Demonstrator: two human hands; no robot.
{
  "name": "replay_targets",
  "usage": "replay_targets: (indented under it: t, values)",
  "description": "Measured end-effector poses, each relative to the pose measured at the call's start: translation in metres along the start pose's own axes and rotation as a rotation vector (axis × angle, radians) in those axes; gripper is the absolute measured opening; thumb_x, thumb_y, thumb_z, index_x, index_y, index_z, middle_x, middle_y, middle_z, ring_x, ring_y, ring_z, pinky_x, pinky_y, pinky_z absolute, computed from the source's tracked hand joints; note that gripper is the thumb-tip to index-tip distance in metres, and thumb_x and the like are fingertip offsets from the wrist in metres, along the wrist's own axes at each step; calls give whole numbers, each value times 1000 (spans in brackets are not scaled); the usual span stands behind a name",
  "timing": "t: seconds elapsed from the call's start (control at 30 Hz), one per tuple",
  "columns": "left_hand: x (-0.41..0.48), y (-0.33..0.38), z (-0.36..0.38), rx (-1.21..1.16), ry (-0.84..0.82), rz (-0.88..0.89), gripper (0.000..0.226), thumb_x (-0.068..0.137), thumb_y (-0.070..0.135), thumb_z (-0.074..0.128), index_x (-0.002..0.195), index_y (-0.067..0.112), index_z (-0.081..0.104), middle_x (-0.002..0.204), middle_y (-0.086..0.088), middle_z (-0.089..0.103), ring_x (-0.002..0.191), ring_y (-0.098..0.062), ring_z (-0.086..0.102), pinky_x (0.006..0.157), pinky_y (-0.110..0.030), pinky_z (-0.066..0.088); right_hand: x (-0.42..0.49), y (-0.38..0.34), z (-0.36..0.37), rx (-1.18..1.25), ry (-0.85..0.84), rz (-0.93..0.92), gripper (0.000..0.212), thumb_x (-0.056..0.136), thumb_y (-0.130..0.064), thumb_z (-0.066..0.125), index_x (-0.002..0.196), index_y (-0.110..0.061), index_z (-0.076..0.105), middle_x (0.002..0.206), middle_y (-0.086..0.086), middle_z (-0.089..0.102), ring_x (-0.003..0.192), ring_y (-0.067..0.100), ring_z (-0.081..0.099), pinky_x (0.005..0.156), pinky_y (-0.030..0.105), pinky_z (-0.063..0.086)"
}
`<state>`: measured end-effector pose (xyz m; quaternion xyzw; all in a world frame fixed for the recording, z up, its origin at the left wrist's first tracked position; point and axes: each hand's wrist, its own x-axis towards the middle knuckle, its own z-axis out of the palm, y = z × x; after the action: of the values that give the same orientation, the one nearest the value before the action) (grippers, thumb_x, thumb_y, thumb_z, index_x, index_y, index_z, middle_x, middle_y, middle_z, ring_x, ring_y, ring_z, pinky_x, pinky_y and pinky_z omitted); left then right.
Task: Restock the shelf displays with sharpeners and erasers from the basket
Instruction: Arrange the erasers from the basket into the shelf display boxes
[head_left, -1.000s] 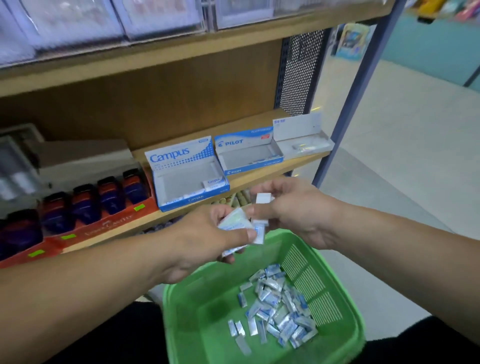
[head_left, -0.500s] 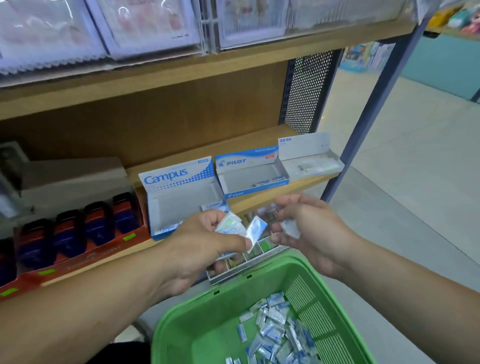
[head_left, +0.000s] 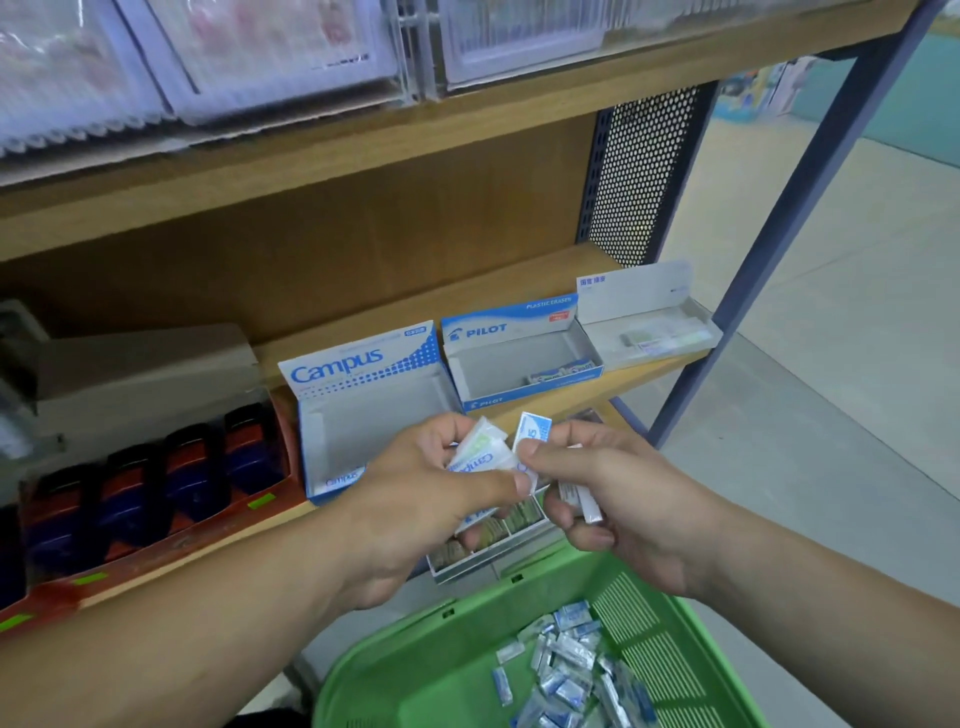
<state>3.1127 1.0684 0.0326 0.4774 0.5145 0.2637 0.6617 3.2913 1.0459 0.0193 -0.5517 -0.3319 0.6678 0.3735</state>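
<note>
Small blue-and-white wrapped erasers (head_left: 480, 460) were pinched in the curled grip of left hand (head_left: 415, 499) and right hand (head_left: 618, 493); the crowded bundle could be fumbled

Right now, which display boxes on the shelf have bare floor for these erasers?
Campus box: grey floor bare where visible. Pilot box: bare on its left, a few erasers front right. The red sharpener tray is packed.

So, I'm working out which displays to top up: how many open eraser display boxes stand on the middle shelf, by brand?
Campus box: 1
Pilot box: 1
White box, brand unreadable: 1
Total: 3
</note>
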Motion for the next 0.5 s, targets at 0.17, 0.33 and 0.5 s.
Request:
replay_targets:
  t: [0.17, 0.33, 0.5]
  values:
    - [1, 5, -12, 159, 33, 9, 28, 88, 3, 76, 112, 14, 67, 75, -2, 65, 48, -6, 54, 42, -19, 37, 1, -6, -5, 15, 44, -45, 14, 90, -19, 75, 82, -15, 64, 66, -4, 62, 49, 13, 40, 40, 21, 17]
    - [-3, 18, -32, 222, 52, 34, 29, 82, -1, 78, 100, 18, 66, 63, 1, 59, 44, -11, 46, 39, -18, 34, 10, -2, 13, -63, 43, -60, 20, 87, -14, 77, 102, -14, 63, 70, 1, 66, 44, 15, 41, 40, 18, 18]
    - [-9, 27, -62, 343, 132, 151, 30, 77, 14, 89, 95, 11, 66, 59, 10, 60, 45, -3, 52, 44, -16, 42, 22, -11, 45, -76, 18, -83, 13, 91, -19, 73, 100, -14, 65, 83, 3, 76, 44, 17, 45, 41, 18, 19]
